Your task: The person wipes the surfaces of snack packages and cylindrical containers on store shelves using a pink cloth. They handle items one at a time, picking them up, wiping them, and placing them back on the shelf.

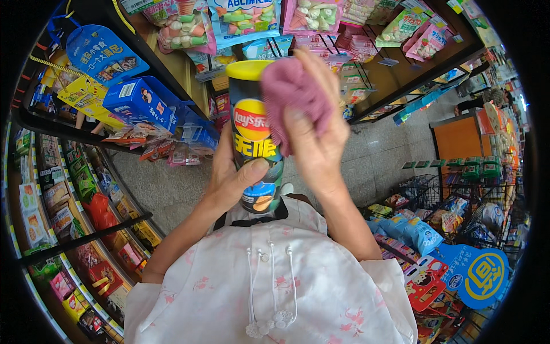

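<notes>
A dark Lay's potato chip canister (253,120) with a yellow lid stands nearly upright before my chest. My left hand (238,172) is wrapped round its lower part, the thumb across the front. A crumpled mauve cloth (294,99) is bunched in my right hand (320,129) and lies against the upper right side of the canister, beside the lid. The right hand's fingers are slightly blurred. The back of the canister, and the left fingers behind it, are hidden.
Bagged marshmallows (245,19) hang on a rack straight ahead. A blue snack box (139,103) sticks out at the left, above curved shelves of packets (64,198). Wire baskets (419,193) with snack bags and a blue round sign (483,275) stand at the right. Tiled floor (365,159) shows between.
</notes>
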### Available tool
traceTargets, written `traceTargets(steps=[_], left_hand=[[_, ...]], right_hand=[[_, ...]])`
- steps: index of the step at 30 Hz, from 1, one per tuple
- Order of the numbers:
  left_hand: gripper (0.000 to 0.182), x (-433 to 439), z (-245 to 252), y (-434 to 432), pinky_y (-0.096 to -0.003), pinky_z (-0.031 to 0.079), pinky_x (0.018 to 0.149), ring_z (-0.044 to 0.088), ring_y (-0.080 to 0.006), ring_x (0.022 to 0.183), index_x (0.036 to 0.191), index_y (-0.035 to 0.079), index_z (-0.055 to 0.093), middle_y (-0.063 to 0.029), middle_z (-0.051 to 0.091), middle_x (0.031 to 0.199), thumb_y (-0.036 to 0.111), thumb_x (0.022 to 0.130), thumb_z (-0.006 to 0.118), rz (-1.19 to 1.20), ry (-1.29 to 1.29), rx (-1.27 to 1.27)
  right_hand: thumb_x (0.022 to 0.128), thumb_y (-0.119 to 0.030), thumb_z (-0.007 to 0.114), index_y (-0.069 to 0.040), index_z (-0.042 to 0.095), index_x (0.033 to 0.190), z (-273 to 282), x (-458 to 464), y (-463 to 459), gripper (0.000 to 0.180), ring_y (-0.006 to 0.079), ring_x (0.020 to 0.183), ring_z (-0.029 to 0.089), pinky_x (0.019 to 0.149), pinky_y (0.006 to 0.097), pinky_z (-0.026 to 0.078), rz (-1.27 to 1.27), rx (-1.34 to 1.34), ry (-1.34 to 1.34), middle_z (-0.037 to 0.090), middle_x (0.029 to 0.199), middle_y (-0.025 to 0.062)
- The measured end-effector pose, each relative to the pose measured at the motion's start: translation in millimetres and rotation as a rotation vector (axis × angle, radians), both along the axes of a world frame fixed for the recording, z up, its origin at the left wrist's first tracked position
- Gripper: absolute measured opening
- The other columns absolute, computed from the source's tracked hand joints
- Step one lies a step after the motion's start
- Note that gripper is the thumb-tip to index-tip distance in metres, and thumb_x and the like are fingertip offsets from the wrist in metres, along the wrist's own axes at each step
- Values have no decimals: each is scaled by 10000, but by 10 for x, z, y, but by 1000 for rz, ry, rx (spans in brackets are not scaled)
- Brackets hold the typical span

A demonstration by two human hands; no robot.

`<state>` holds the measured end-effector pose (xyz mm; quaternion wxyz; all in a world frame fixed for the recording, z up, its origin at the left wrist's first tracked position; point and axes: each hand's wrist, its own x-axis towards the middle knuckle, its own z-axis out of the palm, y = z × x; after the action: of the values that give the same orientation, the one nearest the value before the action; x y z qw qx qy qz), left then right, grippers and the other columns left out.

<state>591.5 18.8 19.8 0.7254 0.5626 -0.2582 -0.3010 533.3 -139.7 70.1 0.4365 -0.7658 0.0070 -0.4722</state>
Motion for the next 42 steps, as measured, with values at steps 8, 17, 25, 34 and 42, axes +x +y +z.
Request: traceTargets(steps=[8, 17, 25, 34, 42], left_hand=[[695, 148, 52, -57, -277, 484, 936, 589, -138, 1103, 1481, 22, 353, -72, 582, 1288, 409, 976, 633, 83, 64, -246], [516, 369, 313, 40, -283, 512, 882, 609, -117, 1030, 1362, 50, 462, -49, 593, 1210, 362, 984, 624, 353, -23, -340], [494, 239, 141, 58, -261, 501, 800, 593, -88, 886, 1287, 71, 494, -14, 599, 1074, 408, 960, 647, 229, 45, -284], [920, 66, -152, -89, -140, 467, 582, 562, 2, 682, 1406, 32, 439, 11, 646, 1032, 606, 780, 794, -154, 257, -197], [842, -65, -30, -596, -231, 484, 857, 594, -102, 1004, 1458, -34, 411, -85, 607, 1269, 610, 947, 596, 118, -4, -120]], right_hand=[[779, -67, 797, -18, 526, 1414, -302, -115, 339, 693, 393, 1425, 380, 1153, 440, 338, 120, -68, 26, 308, 1578, 267], [758, 53, 794, -78, 488, 1446, -591, -206, 683, 764, 428, 1423, 373, 1124, 450, 375, 233, 23, 35, 295, 1566, 286], [944, -209, 657, 7, 395, 1478, -600, -248, 627, 632, 433, 1407, 357, 1152, 489, 309, 139, 46, 83, 310, 1547, 285], [1062, -303, 509, 41, 549, 1312, -158, -86, 215, 426, 171, 1154, 559, 1010, 327, 425, 147, 646, -83, 610, 1258, 109], [1067, -299, 505, 29, 575, 1262, -81, -85, -342, 388, 168, 1124, 559, 982, 331, 434, 168, 661, -9, 613, 1231, 100]])
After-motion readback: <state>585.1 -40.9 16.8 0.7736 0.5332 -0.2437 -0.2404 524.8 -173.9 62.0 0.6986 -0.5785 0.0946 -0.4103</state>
